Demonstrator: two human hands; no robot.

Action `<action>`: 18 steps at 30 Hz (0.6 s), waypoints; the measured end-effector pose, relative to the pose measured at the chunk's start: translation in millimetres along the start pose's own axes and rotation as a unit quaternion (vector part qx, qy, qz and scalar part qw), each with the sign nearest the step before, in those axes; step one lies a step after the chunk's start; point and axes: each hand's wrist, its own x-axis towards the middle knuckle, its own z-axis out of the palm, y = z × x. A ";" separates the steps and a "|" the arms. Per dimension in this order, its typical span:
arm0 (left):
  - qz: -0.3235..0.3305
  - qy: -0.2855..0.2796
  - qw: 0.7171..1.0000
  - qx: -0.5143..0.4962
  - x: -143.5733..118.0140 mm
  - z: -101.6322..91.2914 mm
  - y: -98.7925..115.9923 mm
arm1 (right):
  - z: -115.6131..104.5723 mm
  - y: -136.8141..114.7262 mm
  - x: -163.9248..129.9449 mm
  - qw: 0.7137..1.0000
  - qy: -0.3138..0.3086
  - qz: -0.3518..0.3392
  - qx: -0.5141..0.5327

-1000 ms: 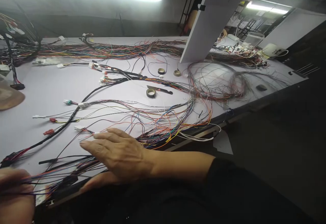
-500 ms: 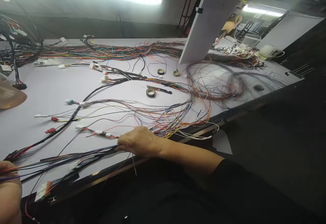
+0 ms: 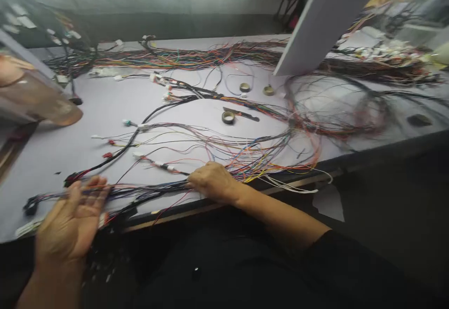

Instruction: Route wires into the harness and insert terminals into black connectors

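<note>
Half a second ago my left hand (image 3: 72, 220) was cut off at the picture's edge; now the view has swung left and it shows whole, palm up, thumb and fingers spread apart. Wires cross its fingers without being clenched, and past it the strands reach a black connector (image 3: 31, 206) near the bench's front edge. Between my hands runs the wire bundle (image 3: 150, 188), low along that edge, the strands lying nearly side by side. Against the things around it, my right hand (image 3: 212, 181) has hardly shifted: its fingers are curled tight round the bundle. I judge that this right grip alone now keeps the strands gathered, leaving the left free to adjust its hold.

Farther in, red connectors (image 3: 107, 155) lie on the bench (image 3: 105, 107) along a dark cable, and a roll of tape (image 3: 228, 122) sits just beside a knife (image 3: 247, 115). Loose wires fan out rightward into a blurred coil (image 3: 372, 107). Beyond them an upright panel (image 3: 312, 28) stands near a long heap of wires (image 3: 168, 61).
</note>
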 end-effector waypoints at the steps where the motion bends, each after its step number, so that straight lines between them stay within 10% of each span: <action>1: -0.008 -0.004 1.000 -0.020 -5.0 -0.4 0.5 | -3.9 1.7 -0.9 0.999 -0.001 -0.003 0.052; 7: -0.019 -0.006 0.996 -0.087 -4.2 -5.1 -3.7 | -37.1 22.9 -9.8 0.912 0.055 0.056 0.402; 12: -0.013 -0.039 0.996 -0.075 1.3 -10.8 -1.8 | -59.9 39.2 -23.0 0.928 0.123 0.096 0.339; 18: 0.017 -0.038 0.985 0.166 9.2 -39.9 3.9 | -65.3 42.1 -33.1 0.968 0.125 0.070 0.208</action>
